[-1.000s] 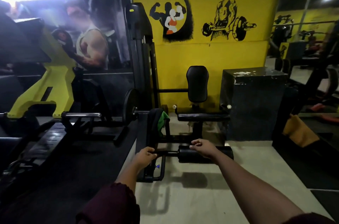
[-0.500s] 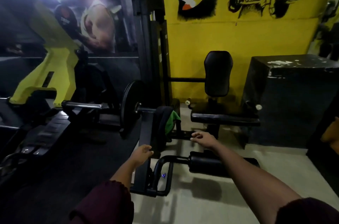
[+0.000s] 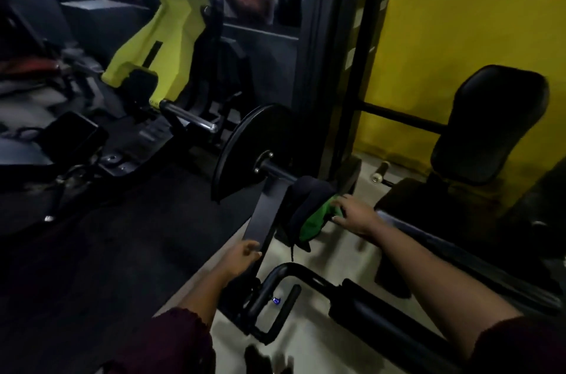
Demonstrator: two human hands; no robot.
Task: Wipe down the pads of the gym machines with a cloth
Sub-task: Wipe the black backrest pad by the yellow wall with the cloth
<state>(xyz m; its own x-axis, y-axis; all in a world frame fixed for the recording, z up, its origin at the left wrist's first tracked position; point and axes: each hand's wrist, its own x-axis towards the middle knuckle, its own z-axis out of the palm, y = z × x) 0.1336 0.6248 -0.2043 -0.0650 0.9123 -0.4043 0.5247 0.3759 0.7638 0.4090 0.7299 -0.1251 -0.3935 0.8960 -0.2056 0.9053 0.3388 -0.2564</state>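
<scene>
Now right hand (image 3: 355, 215) (spread open) touches green cloth (image 3: 315, 220); left hand (image 3: 242, 255) grips the machine arm (image 3: 263, 214)

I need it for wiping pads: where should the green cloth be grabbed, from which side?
Pinch the green cloth at its exposed bunched fold, coming from the right, where the right hand reaches it; a dark garment drapes over its left and top.

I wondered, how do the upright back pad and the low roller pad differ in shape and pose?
The back pad is flat and broad; the roller pad is a cylinder. The back pad stands upright before the yellow wall; the roller pad lies low near the floor. Both are black.
</scene>
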